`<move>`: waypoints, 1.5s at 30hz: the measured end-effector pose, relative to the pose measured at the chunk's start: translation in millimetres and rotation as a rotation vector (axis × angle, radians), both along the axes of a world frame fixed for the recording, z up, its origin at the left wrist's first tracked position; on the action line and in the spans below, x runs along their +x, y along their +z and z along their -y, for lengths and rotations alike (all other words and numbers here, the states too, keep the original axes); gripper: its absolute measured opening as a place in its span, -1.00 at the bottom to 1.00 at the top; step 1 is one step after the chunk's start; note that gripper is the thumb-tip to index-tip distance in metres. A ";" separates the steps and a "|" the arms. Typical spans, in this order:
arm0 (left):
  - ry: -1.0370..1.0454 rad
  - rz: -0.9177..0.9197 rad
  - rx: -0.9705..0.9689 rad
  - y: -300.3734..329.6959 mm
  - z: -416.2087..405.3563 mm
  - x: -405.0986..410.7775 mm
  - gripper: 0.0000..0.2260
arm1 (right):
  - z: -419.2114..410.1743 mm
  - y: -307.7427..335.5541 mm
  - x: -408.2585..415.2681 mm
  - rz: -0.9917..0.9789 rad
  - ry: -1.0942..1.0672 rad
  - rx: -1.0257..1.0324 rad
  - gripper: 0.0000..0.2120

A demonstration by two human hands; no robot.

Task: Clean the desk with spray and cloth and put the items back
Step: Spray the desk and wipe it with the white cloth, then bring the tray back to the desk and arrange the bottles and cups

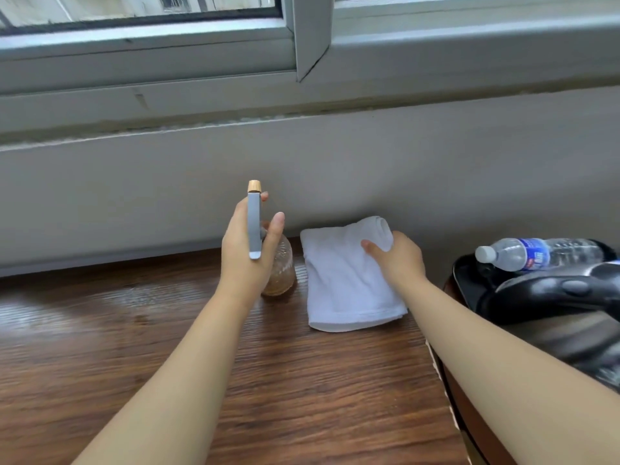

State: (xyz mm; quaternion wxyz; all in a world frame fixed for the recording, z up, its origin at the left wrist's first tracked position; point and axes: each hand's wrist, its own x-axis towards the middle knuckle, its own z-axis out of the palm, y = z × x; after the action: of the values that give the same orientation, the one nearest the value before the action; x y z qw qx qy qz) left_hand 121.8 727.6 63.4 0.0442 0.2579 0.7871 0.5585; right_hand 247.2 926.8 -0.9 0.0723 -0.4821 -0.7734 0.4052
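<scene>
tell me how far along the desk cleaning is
Looks done: the wooden desk shows a wet sheen at left, suggesting spraying and wiping. In hand: the left hand grips the spray bottle, which stands on the desk by the wall; the right hand rests on the folded white cloth. Left: release both, and perhaps return the water bottle.

**Wooden desk under a grey-framed window**

A dark brown wood-grain desk runs up against a plain grey wall. Above the wall sits a sliding window with 2 grey metal frames meeting at a vertical post. Daylight from the window lays pale glossy reflections on the desk's left part. A brown piece of furniture stands beside the desk's right edge.
</scene>
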 end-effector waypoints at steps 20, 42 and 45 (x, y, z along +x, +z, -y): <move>-0.040 0.192 -0.186 -1.3 30.8 1.5 -0.44 | 15.6 13.4 26.4 0.112 -0.063 0.010 -0.37; -0.810 0.025 -0.730 -45.6 81.5 195.3 -0.79 | 174.6 14.6 301.8 0.099 -0.218 -0.150 -0.84; -0.983 -0.048 -0.752 -40.6 62.9 248.0 -0.86 | 184.5 9.5 356.5 0.117 -0.313 -0.236 -0.83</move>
State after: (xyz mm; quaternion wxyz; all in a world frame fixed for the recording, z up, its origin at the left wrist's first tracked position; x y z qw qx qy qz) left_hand 369.8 664.7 22.8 0.3667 0.5695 0.7200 0.1511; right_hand 603.7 742.3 8.5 0.0324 -0.6245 -0.6391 0.4478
